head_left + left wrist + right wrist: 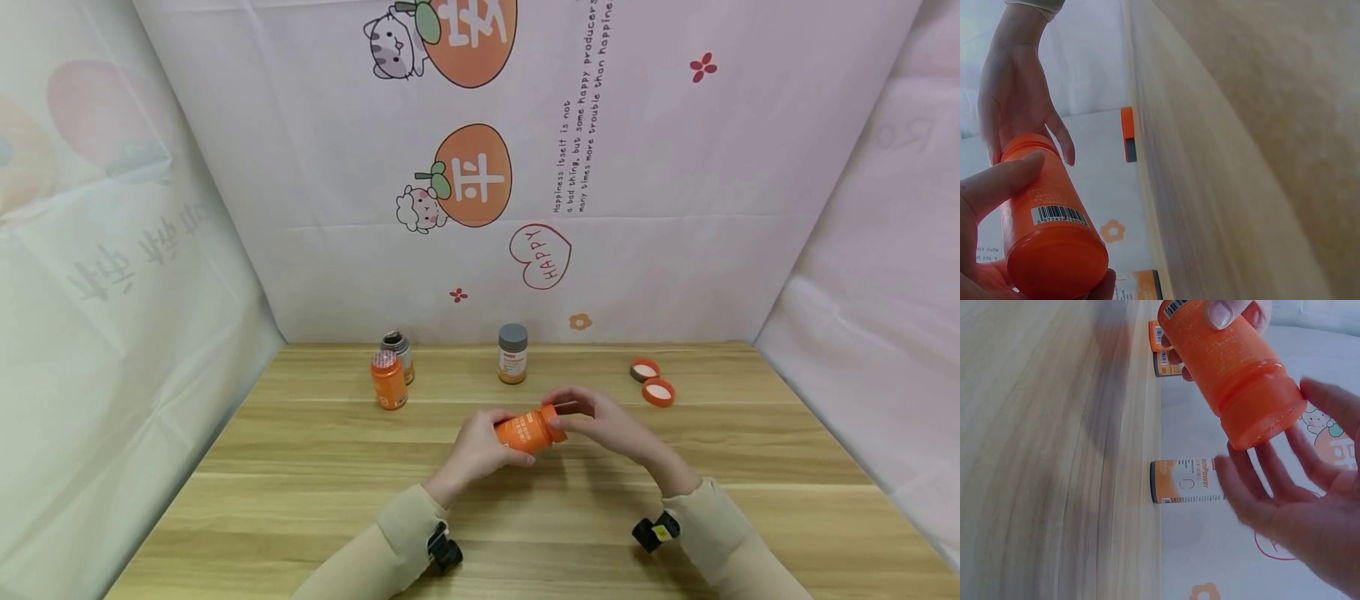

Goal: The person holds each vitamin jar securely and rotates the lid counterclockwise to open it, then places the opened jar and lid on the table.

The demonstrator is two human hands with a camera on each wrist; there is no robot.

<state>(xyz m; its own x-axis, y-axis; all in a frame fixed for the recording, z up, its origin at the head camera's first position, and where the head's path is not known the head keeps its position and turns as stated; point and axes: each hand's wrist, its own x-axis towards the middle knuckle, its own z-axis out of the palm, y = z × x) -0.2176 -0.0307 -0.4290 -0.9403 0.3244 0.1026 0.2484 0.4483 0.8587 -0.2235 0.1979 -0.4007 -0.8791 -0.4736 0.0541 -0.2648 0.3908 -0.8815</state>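
Note:
My left hand [480,446] grips an orange bottle [521,432] round its body, holding it tilted above the table with the capped end toward the right. The thumb lies along the bottle's side in the left wrist view, where a barcode label shows near the base. My right hand [1310,494] is at the other end, thumb and fingers spread round the rim of the orange cap [1266,412]. The thumb tip touches one edge of the cap and the fingertips meet the opposite edge. The palm stays apart from the cap's top.
Behind the hands stands a grey-capped bottle [513,354]. At the back left are an uncapped orange bottle [389,382] with a silvery top and an uncapped grey bottle [406,354]. An orange cap [658,392] and a grey-and-orange cap [644,369] lie at the back right.

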